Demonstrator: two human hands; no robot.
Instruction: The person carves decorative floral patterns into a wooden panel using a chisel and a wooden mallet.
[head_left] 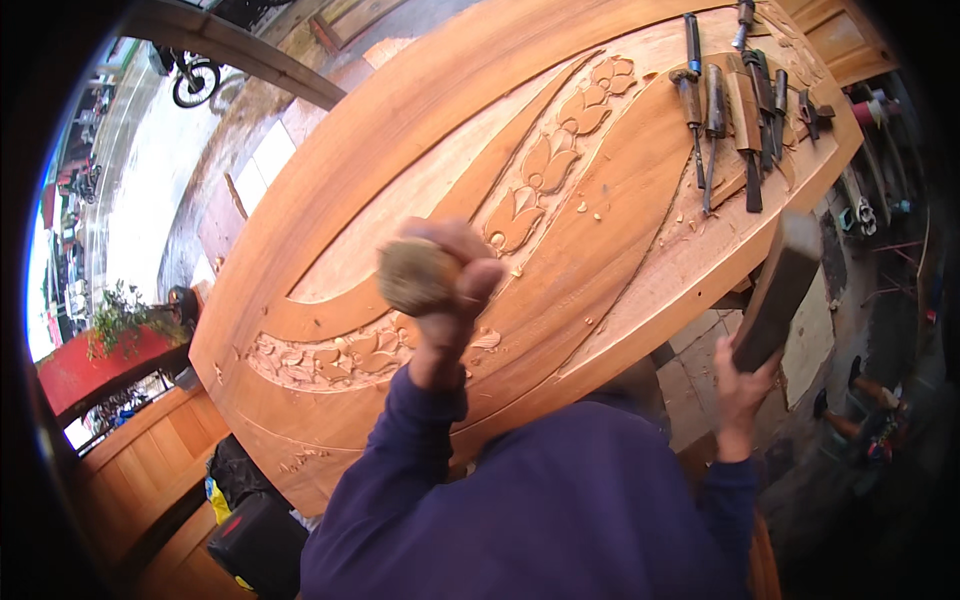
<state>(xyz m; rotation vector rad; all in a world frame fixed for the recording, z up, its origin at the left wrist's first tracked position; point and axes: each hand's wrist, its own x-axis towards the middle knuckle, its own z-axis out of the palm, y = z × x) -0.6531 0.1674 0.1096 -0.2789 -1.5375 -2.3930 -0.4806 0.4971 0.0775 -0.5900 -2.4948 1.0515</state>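
Left hand (462,255): curled around a rough-looking, rounded brown lump (412,277)
Right hand (740,388): gripping a long rectangular block (783,290)
Panel (620,250): smooth wood, carved flowers (548,165)

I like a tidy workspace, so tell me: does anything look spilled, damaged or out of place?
Only mild untidiness stands out: small pale wood chips lie loose on the large orange-brown carved wooden panel, and slim carving tools with wooden and dark handles lie at differing angles near its far right end. No damage is apparent.
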